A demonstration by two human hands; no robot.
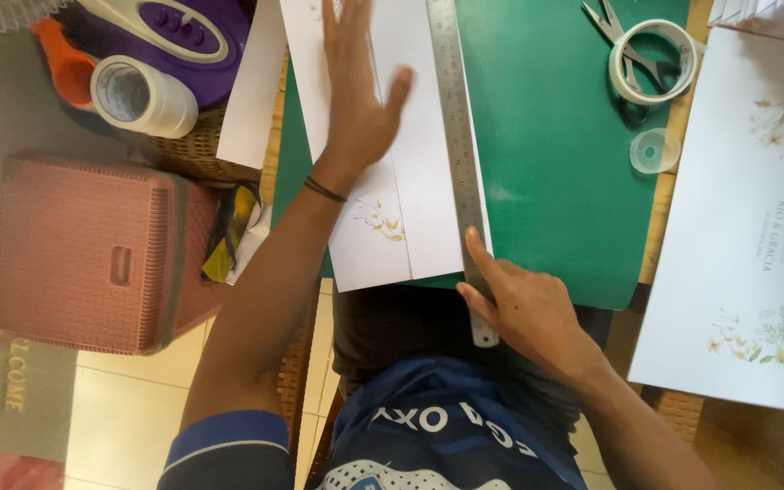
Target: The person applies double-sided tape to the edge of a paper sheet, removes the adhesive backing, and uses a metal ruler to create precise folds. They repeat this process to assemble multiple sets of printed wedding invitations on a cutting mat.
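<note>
Paper sheet [401,181], white, long and narrow, folded, with a small sprig of leaves printed near its lower end: laid on the green cutting mat [555,136], its long axis running away from the person and tilted slightly to the right at the near end. A fold line is seen down its length.

Steel ruler [458,145]: laid along the right edge of the sheet, parallel to its long axis, the near end overhanging the mat toward the person's lap. It appears to be set there as a straight guide for that edge.

Left hand [356,100], a dark band at the wrist: pressed flat on the upper half of the sheet, palm down, fingers extended close together, thumb spread toward the ruler. Nothing is gripped; the sheet is judged to be pinned against slipping.

Right hand [524,308]: rested at the near end of the ruler, index finger stretched along its right edge and touching it, other fingers curled loosely. The ruler is steadied, not clasped.

Further items: scissors [623,50] lying through a tape roll [653,62] at the far right of the mat; a small clear tape ring [655,151] just below; a large printed floral sheet [755,209] to the right; a white tape roll [142,95] and a purple iron [174,36] on a wicker basket [194,154] at the left; a pink plastic stool [93,254] beneath.
</note>
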